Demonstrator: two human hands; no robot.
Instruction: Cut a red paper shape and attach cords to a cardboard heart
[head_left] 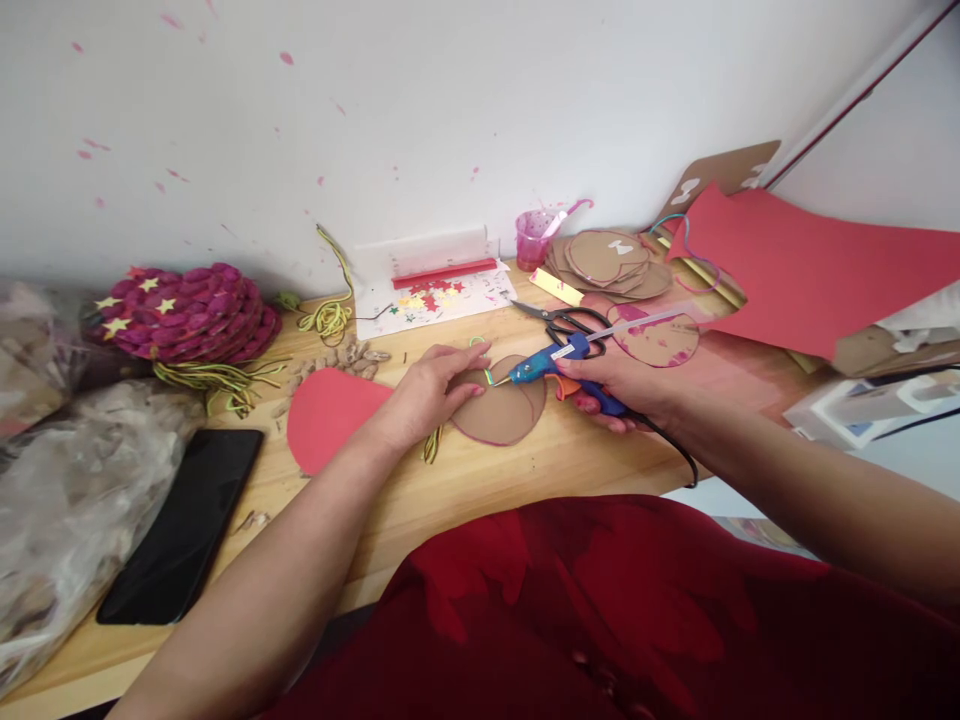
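My right hand [600, 385] is wrapped round a blue hot glue gun [551, 358] with an orange trigger, a clear glue stick [652, 318] poking out of its back. The nozzle tip touches or almost touches a cord [490, 376] of green and yellow strands on a round cardboard disc [495, 415]. My left hand [431, 395] rests at the disc's left side, thumb and fingertips closing on the cord by its small loop. Part of the disc is hidden under those fingers. Left of this hand lies a red paper circle [330, 415], with peanut shells [341, 358] behind it.
Black scissors [570, 325] and stacked cardboard discs [611, 265] lie behind the glue gun, near a pink-stained cup [534, 238]. Star sequins [431, 297] sit on white paper. Red paper [817, 265] fills the right. At left are a phone [184, 525], plastic bag [71, 530] and purple-painted stack [187, 315].
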